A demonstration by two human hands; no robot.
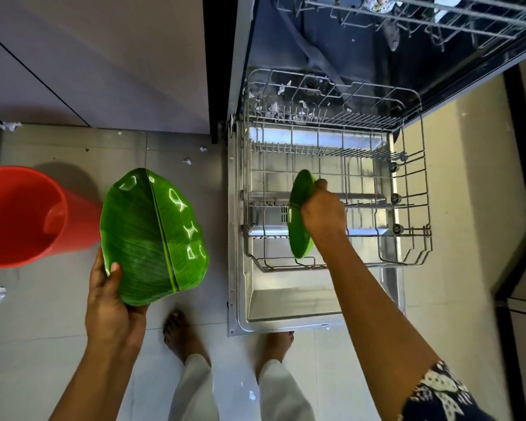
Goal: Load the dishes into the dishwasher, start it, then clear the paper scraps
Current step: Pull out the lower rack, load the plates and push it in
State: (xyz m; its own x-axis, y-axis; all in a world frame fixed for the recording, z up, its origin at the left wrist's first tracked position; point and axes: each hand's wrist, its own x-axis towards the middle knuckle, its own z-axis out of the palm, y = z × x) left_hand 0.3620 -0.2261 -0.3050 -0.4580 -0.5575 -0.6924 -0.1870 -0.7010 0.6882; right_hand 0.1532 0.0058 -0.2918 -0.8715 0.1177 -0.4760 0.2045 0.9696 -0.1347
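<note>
My left hand (113, 302) grips the near edge of a green leaf-shaped plate (152, 235), held over the floor left of the dishwasher. My right hand (322, 212) holds a second green plate (298, 220) on edge, standing it upright in the front left of the pulled-out lower rack (413, 208). That rack rests over the open dishwasher door (286, 302). White paper scraps (283, 110) lie at the back of the rack, and more scraps (187, 161) are scattered on the floor.
A red bucket (22, 214) stands on the floor at the left. Grey cabinets (104, 56) rise behind it. The upper rack (422, 16) holds some items at the top. My bare feet (179, 332) stand just before the door's front edge.
</note>
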